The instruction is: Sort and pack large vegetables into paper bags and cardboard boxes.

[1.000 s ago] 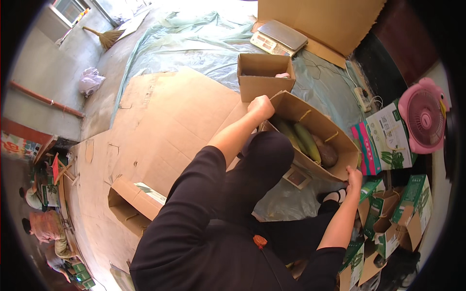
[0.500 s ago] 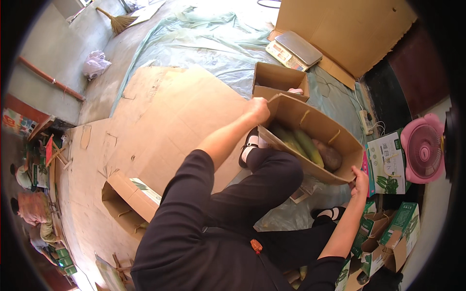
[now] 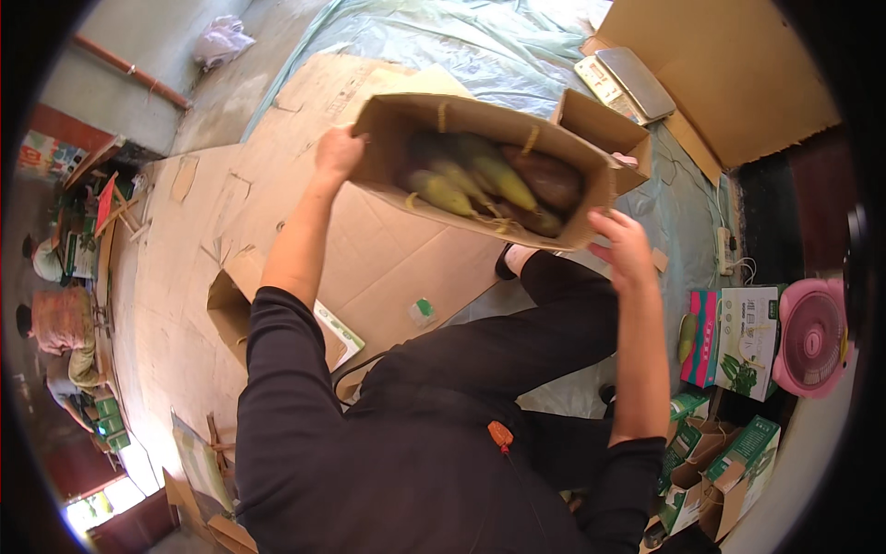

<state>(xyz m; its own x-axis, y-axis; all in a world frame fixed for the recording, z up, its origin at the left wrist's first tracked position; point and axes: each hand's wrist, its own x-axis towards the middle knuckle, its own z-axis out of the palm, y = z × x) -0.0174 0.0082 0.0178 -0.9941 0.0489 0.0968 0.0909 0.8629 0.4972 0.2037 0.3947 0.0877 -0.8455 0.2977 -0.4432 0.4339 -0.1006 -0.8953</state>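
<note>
An open cardboard box (image 3: 494,122) is held up in front of me between my two hands. Its left end is gripped by my left hand (image 3: 339,153), fingers closed over the edge. My right hand (image 3: 628,249) holds the right end near its lower corner, with the fingertips against the board. Inside lie several long green vegetables, likely radishes (image 3: 505,178), beside a thick reddish-brown one (image 3: 551,177). Thin yellow cord handles (image 3: 530,140) show on the box walls.
Behind stand another open box (image 3: 604,129) and a scale (image 3: 632,81). A pink fan (image 3: 812,337) and printed cartons (image 3: 743,342) are at right. Flattened cardboard (image 3: 249,208) covers the floor; an open box (image 3: 231,309) lies at left. Other people (image 3: 60,323) work far left.
Both hands have carried the box leftward and up in the view, away from my knee. The view has shifted too, and the green vegetables inside look blurred by motion.
</note>
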